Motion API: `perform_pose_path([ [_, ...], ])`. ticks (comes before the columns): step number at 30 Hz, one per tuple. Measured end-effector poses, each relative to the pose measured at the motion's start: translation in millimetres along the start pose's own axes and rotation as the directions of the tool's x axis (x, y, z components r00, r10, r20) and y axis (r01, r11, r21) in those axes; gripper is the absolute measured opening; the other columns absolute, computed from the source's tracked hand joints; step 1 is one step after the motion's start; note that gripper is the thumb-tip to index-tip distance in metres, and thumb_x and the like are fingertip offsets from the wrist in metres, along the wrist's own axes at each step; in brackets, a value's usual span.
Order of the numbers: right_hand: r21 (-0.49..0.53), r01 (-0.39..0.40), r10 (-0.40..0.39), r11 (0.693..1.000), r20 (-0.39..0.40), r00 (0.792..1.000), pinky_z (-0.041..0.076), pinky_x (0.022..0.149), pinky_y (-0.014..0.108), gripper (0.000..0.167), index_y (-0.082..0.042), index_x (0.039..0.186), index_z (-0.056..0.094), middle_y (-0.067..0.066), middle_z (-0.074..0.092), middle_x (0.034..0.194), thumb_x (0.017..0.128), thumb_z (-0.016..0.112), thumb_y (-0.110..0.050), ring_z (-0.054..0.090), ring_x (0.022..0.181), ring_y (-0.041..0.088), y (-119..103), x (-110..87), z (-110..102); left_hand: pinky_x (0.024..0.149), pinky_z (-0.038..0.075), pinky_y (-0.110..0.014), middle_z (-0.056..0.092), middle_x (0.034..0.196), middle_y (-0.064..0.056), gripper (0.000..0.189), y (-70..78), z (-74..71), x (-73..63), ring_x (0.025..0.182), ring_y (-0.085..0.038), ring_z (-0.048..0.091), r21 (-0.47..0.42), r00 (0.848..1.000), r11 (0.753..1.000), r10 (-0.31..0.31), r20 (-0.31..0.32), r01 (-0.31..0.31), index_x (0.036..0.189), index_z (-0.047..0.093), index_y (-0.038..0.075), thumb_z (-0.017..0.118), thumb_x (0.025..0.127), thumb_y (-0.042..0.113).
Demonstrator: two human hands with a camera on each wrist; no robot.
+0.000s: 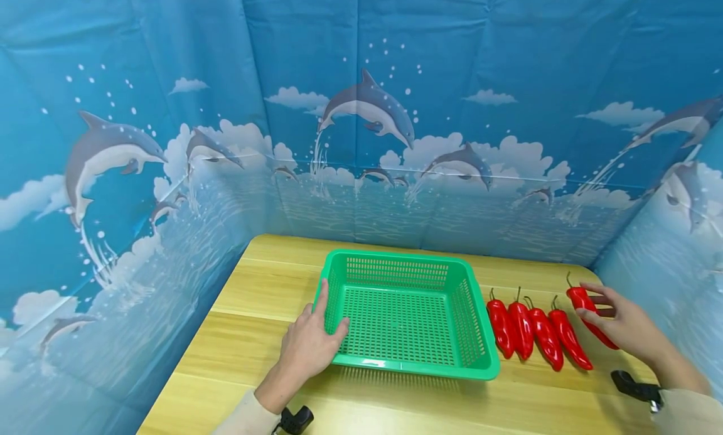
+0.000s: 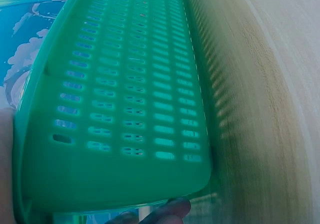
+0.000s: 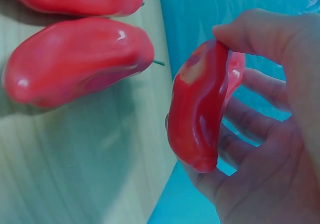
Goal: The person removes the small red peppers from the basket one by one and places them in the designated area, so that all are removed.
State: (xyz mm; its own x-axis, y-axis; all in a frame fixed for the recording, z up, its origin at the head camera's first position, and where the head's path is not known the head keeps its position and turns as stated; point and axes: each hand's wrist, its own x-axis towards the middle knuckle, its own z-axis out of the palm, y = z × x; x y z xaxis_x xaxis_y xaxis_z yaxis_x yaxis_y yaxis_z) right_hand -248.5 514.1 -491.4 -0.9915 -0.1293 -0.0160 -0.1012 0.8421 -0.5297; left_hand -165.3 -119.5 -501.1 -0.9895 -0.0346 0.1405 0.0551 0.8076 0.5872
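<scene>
A green plastic basket with slotted walls stands on the wooden table. At its front left corner my left hand grips the rim, thumb over the inner side and index finger along the left edge. In the left wrist view, fingertips show against the basket's outer wall. My right hand holds a glossy red pepper between thumb and fingers, at the right end of a row. Several more red peppers lie side by side between that hand and the basket, green stems pointing away.
The yellow wood table ends just beyond the right hand's pepper. A blue curtain printed with dolphins hangs round the back and both sides.
</scene>
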Motion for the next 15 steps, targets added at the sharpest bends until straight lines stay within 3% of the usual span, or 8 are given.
perform_pose_path([
  [5,0.000,-0.017,0.017,1.000,0.013,1.000,0.070,0.077,0.036,0.079,0.018,0.172,0.030,0.056,0.052,0.154,0.121,0.066,-0.031,0.068,0.129,0.072,7,-1.4,5,0.044,0.045,-0.031,0.071,0.145,-0.038,0.101,-0.1,0.3,0.0,0.050,-0.020,0.052,0.006,1.000,1.000,0.001,0.002,-0.001,0.189,0.019,0.021,0.073,0.110,0.052],
  [11,-0.008,-0.021,0.021,1.000,0.019,1.000,0.069,0.091,0.066,0.078,0.020,0.170,0.031,0.058,0.050,0.154,0.121,0.066,-0.029,0.066,0.129,0.074,16,-3.7,11,0.044,0.045,-0.032,0.073,0.142,-0.036,0.100,-0.5,1.2,0.4,0.050,-0.020,0.052,0.013,1.000,1.000,0.005,-0.004,-0.005,0.189,0.019,0.021,0.073,0.110,0.052],
  [15,-0.017,-0.026,0.026,1.000,0.023,0.999,0.067,0.096,0.073,0.078,0.021,0.168,0.032,0.058,0.048,0.155,0.121,0.066,-0.031,0.065,0.130,0.075,22,-4.2,14,0.046,0.046,-0.033,0.072,0.145,-0.037,0.101,-0.4,0.8,0.5,0.052,-0.021,0.054,0.019,1.000,1.000,0.002,0.001,-0.002,0.189,0.018,0.021,0.073,0.110,0.052],
])
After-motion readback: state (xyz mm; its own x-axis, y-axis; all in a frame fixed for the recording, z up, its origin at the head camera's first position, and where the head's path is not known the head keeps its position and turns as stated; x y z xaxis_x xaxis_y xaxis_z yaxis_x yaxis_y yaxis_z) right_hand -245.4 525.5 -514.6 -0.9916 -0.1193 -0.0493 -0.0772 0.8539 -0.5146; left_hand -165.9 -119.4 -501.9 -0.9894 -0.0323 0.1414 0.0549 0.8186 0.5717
